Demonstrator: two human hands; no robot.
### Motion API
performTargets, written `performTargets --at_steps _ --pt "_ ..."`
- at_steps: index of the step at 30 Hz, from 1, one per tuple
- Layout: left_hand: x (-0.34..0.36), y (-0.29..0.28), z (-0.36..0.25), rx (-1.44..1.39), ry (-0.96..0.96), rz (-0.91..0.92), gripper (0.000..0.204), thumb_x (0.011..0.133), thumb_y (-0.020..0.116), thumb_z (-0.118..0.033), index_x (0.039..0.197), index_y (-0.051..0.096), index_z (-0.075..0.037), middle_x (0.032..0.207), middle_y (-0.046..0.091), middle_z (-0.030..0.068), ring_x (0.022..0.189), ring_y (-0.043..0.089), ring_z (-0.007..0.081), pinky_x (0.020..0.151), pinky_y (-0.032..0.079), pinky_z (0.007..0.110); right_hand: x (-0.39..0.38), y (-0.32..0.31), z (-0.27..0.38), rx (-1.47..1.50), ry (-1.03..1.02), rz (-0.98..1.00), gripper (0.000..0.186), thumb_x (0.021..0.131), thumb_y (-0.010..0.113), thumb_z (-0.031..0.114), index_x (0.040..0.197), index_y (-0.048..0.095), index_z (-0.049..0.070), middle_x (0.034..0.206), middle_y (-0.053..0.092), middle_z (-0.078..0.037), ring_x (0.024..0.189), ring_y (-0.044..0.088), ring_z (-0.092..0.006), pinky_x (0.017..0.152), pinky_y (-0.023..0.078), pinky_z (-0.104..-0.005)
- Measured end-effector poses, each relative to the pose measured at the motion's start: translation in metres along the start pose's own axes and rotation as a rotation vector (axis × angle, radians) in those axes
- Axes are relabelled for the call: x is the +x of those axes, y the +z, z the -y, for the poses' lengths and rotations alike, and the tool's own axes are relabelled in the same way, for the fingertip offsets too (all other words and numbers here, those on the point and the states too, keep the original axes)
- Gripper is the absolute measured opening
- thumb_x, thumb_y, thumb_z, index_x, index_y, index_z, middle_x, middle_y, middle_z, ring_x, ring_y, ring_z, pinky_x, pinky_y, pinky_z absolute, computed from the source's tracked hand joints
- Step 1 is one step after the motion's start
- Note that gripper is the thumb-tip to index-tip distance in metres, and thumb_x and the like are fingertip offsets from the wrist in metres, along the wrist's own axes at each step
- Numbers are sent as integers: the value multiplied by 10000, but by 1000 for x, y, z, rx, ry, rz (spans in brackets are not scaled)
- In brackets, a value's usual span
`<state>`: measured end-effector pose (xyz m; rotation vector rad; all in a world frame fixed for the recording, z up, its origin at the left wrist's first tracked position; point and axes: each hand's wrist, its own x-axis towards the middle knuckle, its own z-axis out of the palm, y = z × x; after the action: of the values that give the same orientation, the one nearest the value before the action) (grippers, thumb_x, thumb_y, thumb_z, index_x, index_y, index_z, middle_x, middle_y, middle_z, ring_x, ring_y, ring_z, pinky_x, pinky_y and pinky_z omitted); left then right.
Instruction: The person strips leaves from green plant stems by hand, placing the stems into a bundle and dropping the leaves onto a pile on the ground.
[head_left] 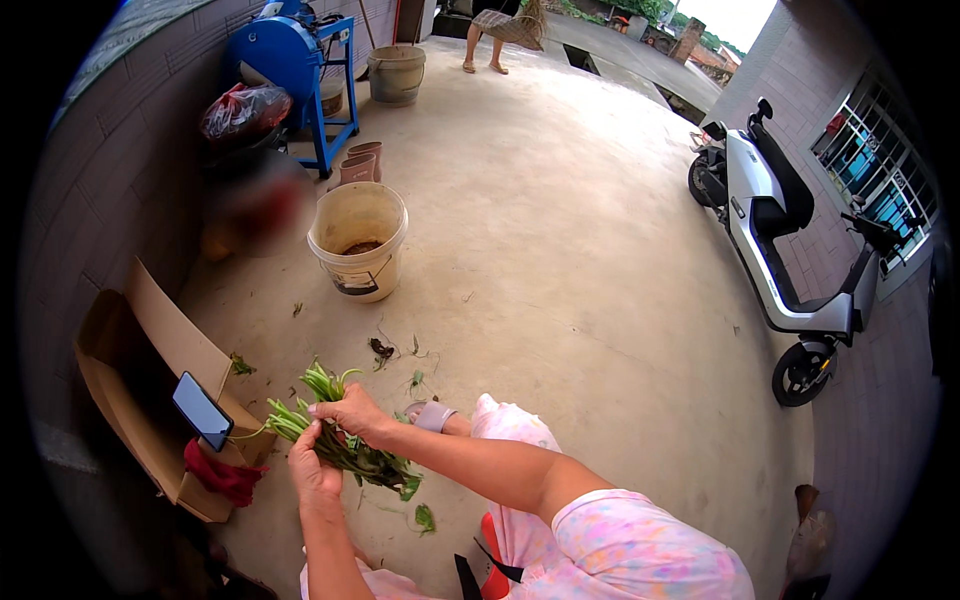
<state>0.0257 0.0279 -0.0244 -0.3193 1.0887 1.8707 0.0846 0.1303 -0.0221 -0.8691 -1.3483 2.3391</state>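
A bunch of leafy green vegetables (345, 455) lies across both hands, its pale cut-looking stems up and to the left, its leaves hanging to the lower right. My left hand (316, 468) is closed round the bunch from below, thumb along the stems. Close beside it, my right hand (358, 414) is closed on the upper side of the stems, its fingertips partly hidden. Stray leaves (425, 518) and bits of stem lie on the floor just past and below the bunch.
An open cardboard box (165, 400) stands at left, with a phone (202, 410) and red cloth (222, 476) on it. Ahead are a bucket (358, 240), brown boots (358, 168) and a blue machine (275, 65). A scooter (770, 230) stands right; another person (490, 40) is far off.
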Motion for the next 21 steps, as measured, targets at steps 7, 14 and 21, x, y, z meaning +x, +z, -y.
performTargets --at_steps 7,14,21 --pt "10 -8 -1 -17 73 -9 98 769 553 -67 851 554 -14 774 562 48 660 533 174 610 464 300 4 3 -2 34 -38 11 137 732 619 131 673 552 27 580 532 -14 457 465 -79 383 361 -219" --pt "9 -12 -17 -29 199 -192 78 763 576 -81 775 517 -31 684 526 53 568 516 178 536 450 290 2 0 10 -4 -56 -106 216 793 569 219 670 531 45 578 534 -26 488 478 -98 401 346 -226" --pt "4 -22 -33 35 266 -208 86 738 590 -75 742 521 -24 645 511 55 532 503 164 486 435 277 1 -1 10 212 132 64 263 816 562 260 650 466 80 473 427 11 355 372 -72 344 299 -221"
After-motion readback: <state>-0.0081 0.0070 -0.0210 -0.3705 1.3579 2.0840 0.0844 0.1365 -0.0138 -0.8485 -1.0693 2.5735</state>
